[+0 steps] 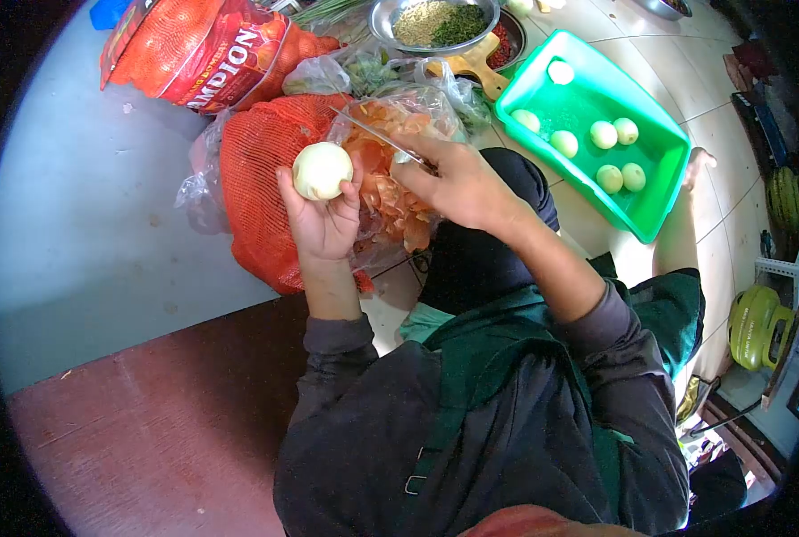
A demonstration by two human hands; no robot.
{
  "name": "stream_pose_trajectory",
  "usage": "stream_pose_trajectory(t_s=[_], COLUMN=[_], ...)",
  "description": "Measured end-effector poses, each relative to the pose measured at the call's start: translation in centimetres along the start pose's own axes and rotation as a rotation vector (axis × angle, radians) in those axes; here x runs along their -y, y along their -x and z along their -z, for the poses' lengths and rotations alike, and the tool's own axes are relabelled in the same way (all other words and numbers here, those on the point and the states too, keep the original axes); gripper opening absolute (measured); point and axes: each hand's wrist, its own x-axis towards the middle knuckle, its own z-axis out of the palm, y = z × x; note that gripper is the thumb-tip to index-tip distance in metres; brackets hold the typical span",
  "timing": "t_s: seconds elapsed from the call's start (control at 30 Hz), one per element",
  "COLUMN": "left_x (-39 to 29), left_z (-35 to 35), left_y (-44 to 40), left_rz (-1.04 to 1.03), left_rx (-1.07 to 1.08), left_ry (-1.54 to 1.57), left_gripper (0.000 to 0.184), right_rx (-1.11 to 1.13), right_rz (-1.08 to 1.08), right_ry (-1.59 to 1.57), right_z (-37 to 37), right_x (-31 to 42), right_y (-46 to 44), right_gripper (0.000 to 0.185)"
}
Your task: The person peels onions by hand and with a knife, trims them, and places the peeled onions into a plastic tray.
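Note:
A peeled, pale onion (323,171) rests in the fingers of my left hand (326,219), raised above a red mesh sack (261,192). My right hand (460,182) is closed round a knife (377,134), its blade pointing up and left, a little apart from the onion. Below and between my hands, brown onion skins (398,201) fill a clear plastic bag. To the right stands a green plastic basin (655,183) with several peeled onions (603,135) in it.
A red printed sack of onions (198,54) stands at the upper left. A metal bowl (383,34) of chopped greens and pale bits sits at the top, near a wooden board (473,64). Green gas cylinders (755,328) stand at the far right.

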Motion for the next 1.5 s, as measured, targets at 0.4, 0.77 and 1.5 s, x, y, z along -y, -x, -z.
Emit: stream_pose_trajectory(t_s=[0.4,0.77,1.5], left_x=[1.9,4.9,4.9], left_z=[-1.6,-2.7,-1.8], left_y=[-0.4,0.0,-0.3], left_rz=[-0.198,-0.289,-0.339], left_rx=[-0.06,-0.139,-0.109], left_ry=[-0.286,-0.657,-0.708], left_gripper=[0.057,0.063,0.046], right_rx=[-0.075,0.026,-0.099], right_rz=[0.139,0.172,0.073], right_ry=[-0.016,-0.061,-0.12], right_z=[-0.9,-2.5,-1.6], right_x=[1.4,1.8,0.5], right_y=[0.7,2.1,1.1], right_gripper=[0.041,0.05,0.034])
